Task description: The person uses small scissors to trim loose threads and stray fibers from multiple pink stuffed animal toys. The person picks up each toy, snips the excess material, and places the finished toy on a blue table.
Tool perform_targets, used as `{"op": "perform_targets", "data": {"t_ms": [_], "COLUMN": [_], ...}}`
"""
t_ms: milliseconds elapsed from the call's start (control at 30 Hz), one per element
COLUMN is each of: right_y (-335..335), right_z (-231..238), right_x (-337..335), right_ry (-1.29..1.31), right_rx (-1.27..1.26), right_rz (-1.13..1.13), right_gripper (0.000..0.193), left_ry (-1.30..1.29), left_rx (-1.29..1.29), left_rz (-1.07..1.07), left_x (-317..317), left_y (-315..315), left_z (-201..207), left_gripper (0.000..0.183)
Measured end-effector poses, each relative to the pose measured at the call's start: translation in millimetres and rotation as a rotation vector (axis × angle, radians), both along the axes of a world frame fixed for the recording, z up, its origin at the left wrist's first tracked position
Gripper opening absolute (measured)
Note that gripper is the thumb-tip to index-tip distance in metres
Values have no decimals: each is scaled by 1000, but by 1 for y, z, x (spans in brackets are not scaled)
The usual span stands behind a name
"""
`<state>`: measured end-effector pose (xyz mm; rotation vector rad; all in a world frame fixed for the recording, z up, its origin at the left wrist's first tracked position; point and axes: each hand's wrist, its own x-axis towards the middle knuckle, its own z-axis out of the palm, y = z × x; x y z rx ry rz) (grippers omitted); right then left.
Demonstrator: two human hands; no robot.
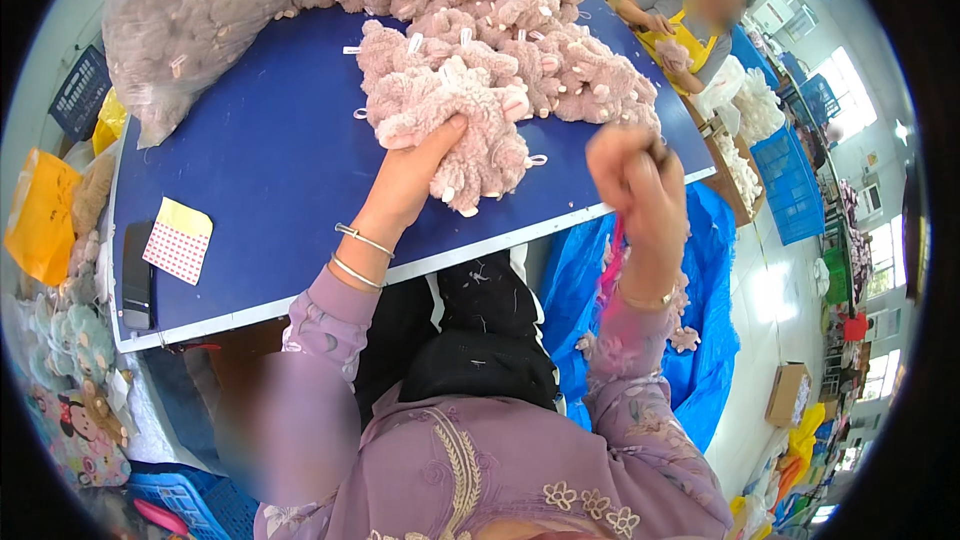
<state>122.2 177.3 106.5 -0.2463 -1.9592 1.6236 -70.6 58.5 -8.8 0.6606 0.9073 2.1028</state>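
Observation:
My left hand (412, 178) grips a fluffy pink plush toy (482, 145) over the near edge of the blue table, thumb on top of it. The toy has a pale snout, small white tips and a white loop at its side. To its right, above the table's edge, my right hand (645, 195) is raised with its fingers closed. Something small and dark shows at those fingertips, too blurred to name. A bright pink strip (611, 275) hangs below this hand. Just beyond both hands lies a heap of similar pink plush toys (590, 65), several with white labels.
A clear bag of plush toys (195, 25) stands at the far left of the blue table (270, 200). A phone (137, 275) and a sticker sheet (180, 242) lie near the left edge. Blue sheeting (710, 340) holding plush toys is below right. A co-worker (700, 25) sits across, far right.

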Motion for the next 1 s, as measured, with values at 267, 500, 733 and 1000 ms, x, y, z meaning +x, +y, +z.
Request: {"op": "perform_targets", "data": {"t_ms": [267,500,733,1000], "right_y": [-4,49,57,30], "right_z": [-87,-70,-93,-131], "right_x": [-30,72,92,-6], "right_ry": [-183,504,206,-228], "right_rx": [106,-200,-401,123], "right_rz": [-229,-231,-441,-389], "right_gripper": [20,28,26,42], "left_ry": [140,292,1123,1326], "left_rx": [-299,-193,-497,-662], "left_rz": [-373,106,249,283], "left_x": [13,10,19,47], "left_y": [-12,-23,-13,-8], "left_z": [10,14,5,-15], "left_gripper": [39,35,43,43]}}
